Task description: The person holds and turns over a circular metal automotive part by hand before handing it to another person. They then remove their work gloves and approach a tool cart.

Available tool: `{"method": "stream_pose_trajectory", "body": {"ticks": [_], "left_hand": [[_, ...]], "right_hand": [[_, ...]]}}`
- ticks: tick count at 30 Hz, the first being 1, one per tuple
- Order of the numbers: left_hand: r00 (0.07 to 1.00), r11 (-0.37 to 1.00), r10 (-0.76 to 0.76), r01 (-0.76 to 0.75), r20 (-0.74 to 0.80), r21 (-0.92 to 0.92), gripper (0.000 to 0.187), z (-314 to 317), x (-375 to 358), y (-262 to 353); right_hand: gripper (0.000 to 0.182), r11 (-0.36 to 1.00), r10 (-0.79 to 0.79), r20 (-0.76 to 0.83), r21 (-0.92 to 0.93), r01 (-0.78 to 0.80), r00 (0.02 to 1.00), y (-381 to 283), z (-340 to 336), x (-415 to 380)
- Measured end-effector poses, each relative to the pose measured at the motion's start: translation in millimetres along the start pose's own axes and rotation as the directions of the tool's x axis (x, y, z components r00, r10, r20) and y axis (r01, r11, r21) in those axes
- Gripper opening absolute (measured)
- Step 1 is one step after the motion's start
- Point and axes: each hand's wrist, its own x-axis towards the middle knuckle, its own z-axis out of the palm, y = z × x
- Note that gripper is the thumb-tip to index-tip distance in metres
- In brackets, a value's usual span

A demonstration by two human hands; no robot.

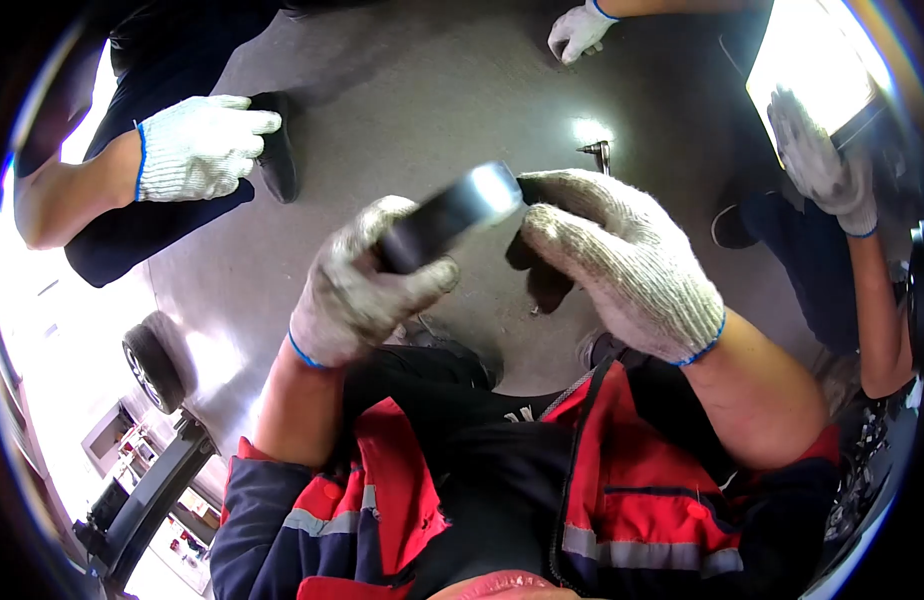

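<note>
White-gloved left hand [350,290] grips one object [450,216] beside one right hand [627,262].

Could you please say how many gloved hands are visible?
5: wearer's left hand and right hand, centre; a hand upper left, another top, another upper right. Others may be hidden.

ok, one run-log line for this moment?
left hand: grips dark part, blurred | right hand: by its bright end, contact unclear | floor: metal tool beyond hands, wheel at left
</note>
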Motion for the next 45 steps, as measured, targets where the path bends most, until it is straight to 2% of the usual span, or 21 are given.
{"method": "stream_pose_trajectory", "body": {"ticks": [1, 2, 4, 5, 6, 8, 11, 12, 13, 16, 19, 23, 25, 29, 31, 34, 35, 37, 40, 45], "left_hand": [[0.994, 0.986, -0.052, 0.067, 0.096, -0.153, 0.051, -5, 5, 3], [0.973, 0.928, -0.073, 0.146, 0.218, -0.342, 0.052, -10, 9, -2], [0.901, 0.717, -0.13, 0.374, 0.414, -0.589, 0.048, -19, 13, -29], [0.908, 0.686, -0.089, 0.354, 0.41, -0.636, 0.049, -10, 12, -32], [0.913, 0.651, -0.047, 0.336, 0.406, -0.681, 0.051, 0, 11, -31], [0.923, 0.64, -0.123, 0.355, 0.365, -0.681, 0.058, 14, 6, -16], [0.901, 0.603, -0.128, 0.403, 0.415, -0.688, 0.067, 11, 10, -22], [0.89, 0.589, -0.113, 0.418, 0.442, -0.692, 0.069, 9, 12, -22], [0.924, 0.632, -0.174, 0.37, 0.34, -0.681, 0.077, 16, 7, -21], [0.926, 0.611, -0.13, 0.358, 0.356, -0.706, 0.08, 14, 8, -25], [0.937, 0.676, -0.138, 0.325, 0.32, -0.662, 0.082, 14, 6, -19], [0.922, 0.64, -0.094, 0.345, 0.375, -0.687, 0.083, 8, 7, -28], [0.919, 0.608, -0.086, 0.354, 0.384, -0.711, 0.083, 10, 6, -26], [0.931, 0.67, -0.109, 0.328, 0.349, -0.666, 0.082, 11, 6, -28], [0.933, 0.664, -0.09, 0.318, 0.349, -0.677, 0.081, 11, 8, -28], [0.94, 0.474, -0.139, 0.339, 0.311, -0.813, 0.079, 18, 10, -26], [0.943, 0.455, -0.16, 0.333, 0.292, -0.826, 0.078, 20, 10, -23], [0.946, 0.421, -0.198, 0.318, 0.257, -0.85, 0.076, 22, 10, -13], [0.941, 0.429, -0.18, 0.338, 0.288, -0.838, 0.075, 19, 9, -11], [0.942, 0.493, -0.108, 0.328, 0.317, -0.806, 0.072, 15, 11, -24]], "right_hand": [[0.05, 0.982, -0.041, 0.016, -0.186, 0.043, 0.999, -1, -7, 3], [0.052, 0.956, -0.055, -0.028, -0.291, 0.044, 0.998, -1, -6, 5], [0.056, 0.872, -0.097, -0.122, -0.488, 0.025, 0.988, 4, -2, 9], [0.051, 0.906, -0.085, -0.072, -0.421, 0.047, 0.994, 6, -1, 7], [0.05, 0.939, 0.005, 0.007, -0.344, -0.002, 1.0, 8, -5, 10], [0.044, 0.996, 0.061, 0.066, -0.066, -0.056, 0.996, 6, -4, 9], [0.038, 0.993, 0.117, 0.104, 0.022, -0.12, 0.988, 16, -8, 15], [0.037, 0.993, 0.119, 0.106, 0.014, -0.121, 0.987, 18, -9, 16], [0.037, 0.992, 0.124, 0.108, 0.008, -0.125, 0.986, 20, -9, 16], [0.036, 0.992, 0.119, 0.129, 0.025, -0.123, 0.984, 20, -8, 18], [0.036, 0.99, 0.113, 0.124, 0.071, -0.123, 0.986, 20, -5, 17], [0.029, 0.982, 0.156, 0.067, 0.101, -0.162, 0.985, 16, -1, 14], [0.033, 0.989, 0.124, 0.102, 0.062, -0.131, 0.987, 22, -4, 17], [0.037, 0.99, 0.134, 0.128, 0.037, -0.14, 0.983, 21, -7, 17], [0.039, 0.983, 0.084, 0.153, 0.15, -0.107, 0.985, 26, -6, 17], [0.048, 0.944, 0.054, 0.195, 0.309, -0.114, 0.979, 30, -8, 18], [0.052, 0.925, 0.052, 0.211, 0.359, -0.127, 0.976, 31, -8, 18], [0.055, 0.938, 0.063, 0.214, 0.321, -0.131, 0.975, 26, -7, 19], [0.058, 0.949, 0.086, 0.215, 0.281, -0.146, 0.973, 25, -8, 20], [0.058, 0.961, 0.091, 0.213, 0.238, -0.143, 0.973, 28, -10, 22]]}}
